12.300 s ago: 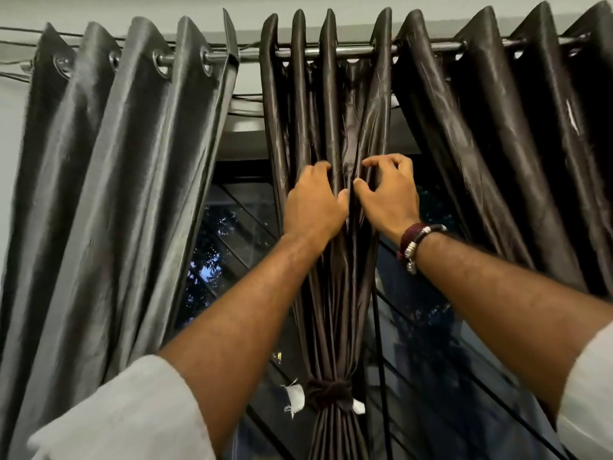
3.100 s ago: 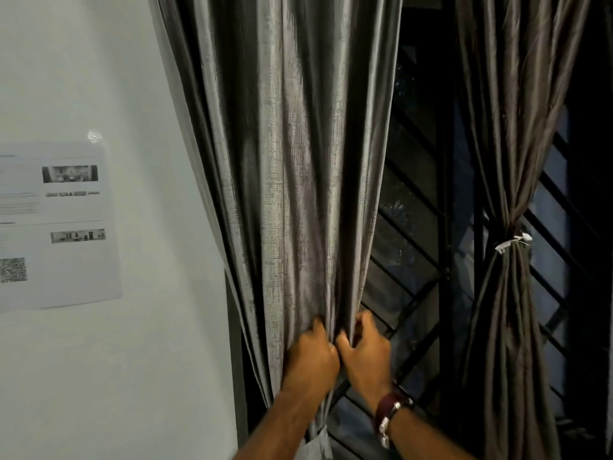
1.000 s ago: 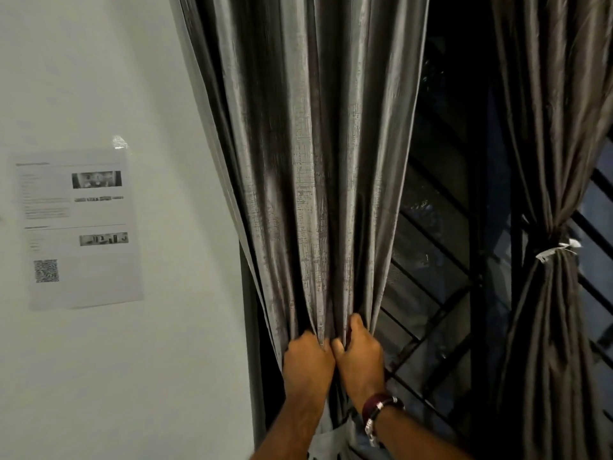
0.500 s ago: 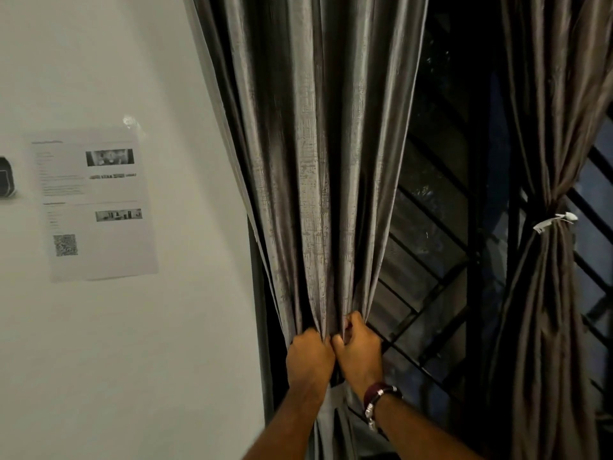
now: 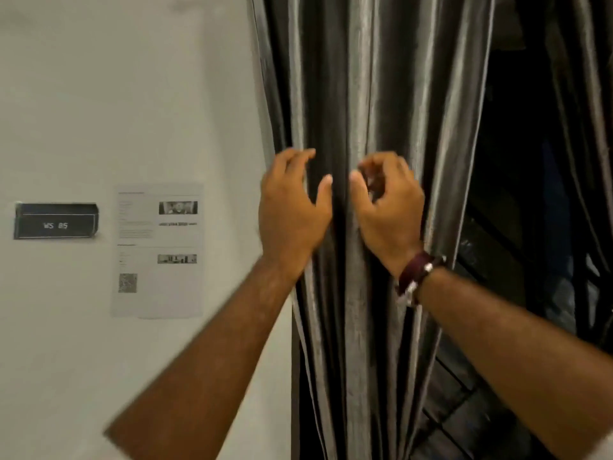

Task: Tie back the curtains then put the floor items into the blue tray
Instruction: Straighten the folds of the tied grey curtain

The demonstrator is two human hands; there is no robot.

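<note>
On the far left we saw a small dark box on the pale, smooth wall, shaped like a long brick with little light letters on its front. Just right of it hung a sheet of paper, flat and thin, with tiny pictures and a square code printed on it. Next came our left hand, held up at the left edge of the curtain. Its fingers were loosely bent and spread apart, and we could not tell if they touched the cloth. The curtain hung beside the wall in long, straight folds, grey and shiny like silk, with dark shadows between the folds. Our right hand was raised in front of the middle folds, close to the left hand but not touching it. Its fingers were curled in toward the thumb, and we could not tell if they pinched any cloth. A dark red band with silver beads went round that wrist. Farther right it was very dark, with black slanted bars low down behind our right arm.
</note>
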